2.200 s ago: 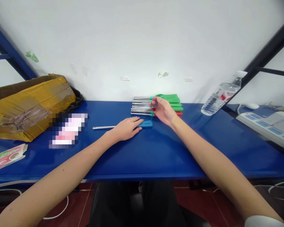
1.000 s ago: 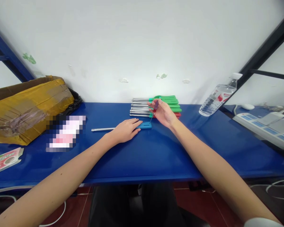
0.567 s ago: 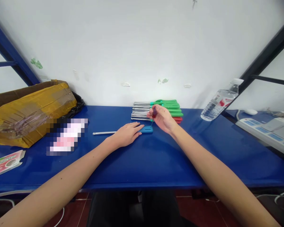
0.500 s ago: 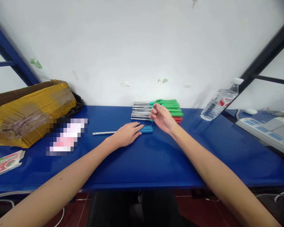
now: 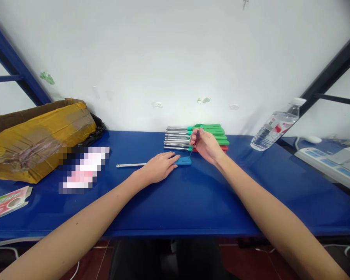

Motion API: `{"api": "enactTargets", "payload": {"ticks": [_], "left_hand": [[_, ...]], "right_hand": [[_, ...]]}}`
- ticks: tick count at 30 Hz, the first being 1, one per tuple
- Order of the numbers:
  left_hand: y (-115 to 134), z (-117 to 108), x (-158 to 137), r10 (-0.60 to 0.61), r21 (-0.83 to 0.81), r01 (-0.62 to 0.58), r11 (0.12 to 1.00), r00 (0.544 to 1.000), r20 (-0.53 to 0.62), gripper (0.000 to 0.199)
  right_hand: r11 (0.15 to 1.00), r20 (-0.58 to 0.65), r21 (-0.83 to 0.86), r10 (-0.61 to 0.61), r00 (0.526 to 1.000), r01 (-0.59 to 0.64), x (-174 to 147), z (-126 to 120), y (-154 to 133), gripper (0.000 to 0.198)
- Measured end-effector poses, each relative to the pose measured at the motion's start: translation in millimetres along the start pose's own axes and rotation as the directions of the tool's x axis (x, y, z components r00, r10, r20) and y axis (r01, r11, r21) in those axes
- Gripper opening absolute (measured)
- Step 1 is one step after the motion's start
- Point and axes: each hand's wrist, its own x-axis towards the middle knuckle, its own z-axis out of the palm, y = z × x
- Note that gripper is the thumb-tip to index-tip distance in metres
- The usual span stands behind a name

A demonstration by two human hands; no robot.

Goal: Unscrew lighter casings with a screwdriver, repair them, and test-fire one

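Note:
A tool with a flat blue plastic handle (image 5: 185, 160) and a slim metal rod (image 5: 130, 165) lies crosswise on the table. My left hand (image 5: 160, 166) rests flat over its middle, fingers stretched and slightly apart on the handle, hiding where rod and handle meet. Just beyond the handle's right end, my right hand (image 5: 208, 147) is raised with its fingers curled in a pinch. A thin strand (image 5: 190, 153) runs from the handle end up to these fingers. Behind it lies a row of similar tools with green handles (image 5: 220, 137) and a red one (image 5: 224, 148), partly hidden by the hand.
A cardboard box wrapped in yellow tape (image 5: 43, 140) stands at the left, with a blurred-out item and a printed card (image 5: 10, 203) near it. To the right are a water bottle (image 5: 275, 126) and a white power strip (image 5: 329, 163). A white wall backs the blue table (image 5: 192, 206).
The view has shifted slightly, so everything sits a little further right. My right hand has drawn slightly away from the blue handle's end. My left hand stays on the tool.

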Motion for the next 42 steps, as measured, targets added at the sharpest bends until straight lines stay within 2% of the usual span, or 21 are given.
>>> {"api": "enactTargets", "payload": {"ticks": [6,9,13,18,23,28,34,42], "left_hand": [[-1,2,-1,0.019,-0.015,-0.02,1.0,0.999,-0.038,0.044],[-2,2,0,0.019,-0.002,-0.019,1.0,0.999,-0.037,0.044],[-2,1,0,0.009,0.016,-0.009,1.0,1.0,-0.013,0.045],[-2,2,-1,0.018,0.013,-0.017,1.0,0.999,-0.033,0.046],[-2,3,-1,0.0,0.018,0.0,1.0,1.0,-0.028,0.045],[1,2,-1,-0.021,0.02,0.021,1.0,1.0,-0.006,0.045],[0,2,-2,0.0,0.032,0.002,0.999,0.999,-0.046,0.044],[2,1,-1,-0.028,0.023,0.028,0.999,0.999,-0.022,0.045]], "right_hand": [[0.982,-0.085,-0.169,-0.103,0.991,0.087,1,3,5,0.035],[0.985,-0.078,-0.133,-0.124,0.989,0.113,0,6,3,0.03],[1.0,-0.029,0.003,-0.025,0.999,0.025,-1,5,-5,0.025],[0.998,0.037,0.024,0.053,0.998,-0.054,-2,-1,-10,0.023],[0.999,0.074,-0.028,0.044,0.996,-0.042,0,-6,-8,0.032],[0.995,0.061,-0.099,0.01,0.998,-0.004,0,-8,-7,0.036],[0.985,0.003,-0.169,-0.023,1.0,0.023,-2,-3,-6,0.036],[0.996,0.016,-0.09,0.014,1.0,-0.013,-1,1,-7,0.038]]}}
